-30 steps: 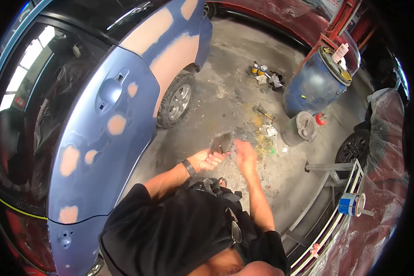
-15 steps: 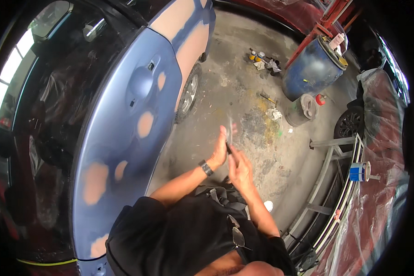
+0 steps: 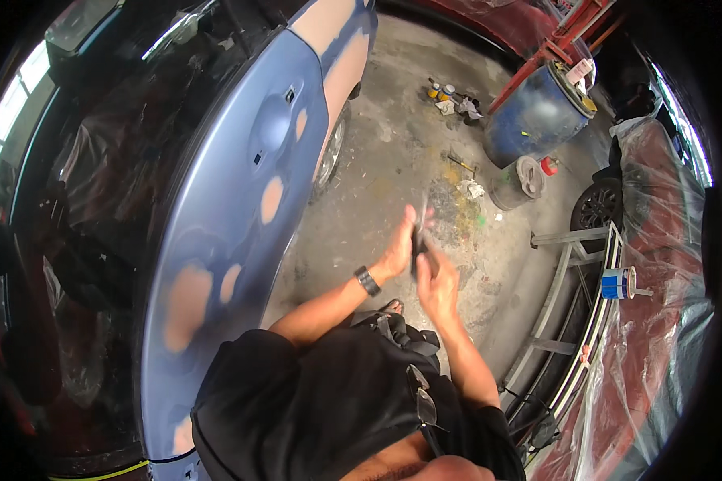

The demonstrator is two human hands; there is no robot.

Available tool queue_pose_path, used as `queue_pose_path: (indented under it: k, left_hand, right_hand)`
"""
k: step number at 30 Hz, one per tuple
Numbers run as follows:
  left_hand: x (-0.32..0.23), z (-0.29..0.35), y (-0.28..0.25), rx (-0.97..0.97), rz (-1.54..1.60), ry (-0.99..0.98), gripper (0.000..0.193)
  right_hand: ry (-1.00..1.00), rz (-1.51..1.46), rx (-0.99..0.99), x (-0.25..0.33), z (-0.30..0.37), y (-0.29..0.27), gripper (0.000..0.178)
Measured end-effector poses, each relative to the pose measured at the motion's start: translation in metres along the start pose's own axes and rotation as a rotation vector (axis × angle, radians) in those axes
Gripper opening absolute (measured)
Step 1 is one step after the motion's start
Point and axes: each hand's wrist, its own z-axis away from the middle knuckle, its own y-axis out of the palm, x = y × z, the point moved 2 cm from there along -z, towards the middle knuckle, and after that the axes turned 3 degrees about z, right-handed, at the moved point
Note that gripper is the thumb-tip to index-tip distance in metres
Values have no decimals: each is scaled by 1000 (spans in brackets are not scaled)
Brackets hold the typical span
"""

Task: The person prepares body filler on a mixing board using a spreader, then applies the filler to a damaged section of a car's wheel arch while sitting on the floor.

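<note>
By the fingers of the right hand (image 3: 439, 289), a slim black-handled tool (image 3: 416, 247) is gripped between the hands, its far end blurred into a pale streak. Whether anything is held by the left hand (image 3: 395, 252), its fingertips smeared, cannot be told. Farther left, a blue, beige-patched car door (image 3: 233, 224) is partly hidden by a black sleeve (image 3: 226, 365).

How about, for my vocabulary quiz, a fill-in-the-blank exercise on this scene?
1. Gloved or bare: the left hand and right hand, with a dark object between them, are ____.
2. Left or right: the wristband is worn on the ____.
3. The person's shirt is coloured ____.
4. The large drum's main colour is ____.

Missing words: bare; left; black; blue.
</note>
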Motion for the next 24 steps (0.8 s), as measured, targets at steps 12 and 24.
queue_pose_path:
  k: [12, 24]
  left_hand:
    - [8, 65, 3, 20, -752, 477, 31]
    - [-51, 66, -59, -126, -802, 457, 19]
  right_hand:
    - [539, -11, -293, -83, -39, -22, 49]
    - [697, -841, -26, -45, -31, -15, 41]
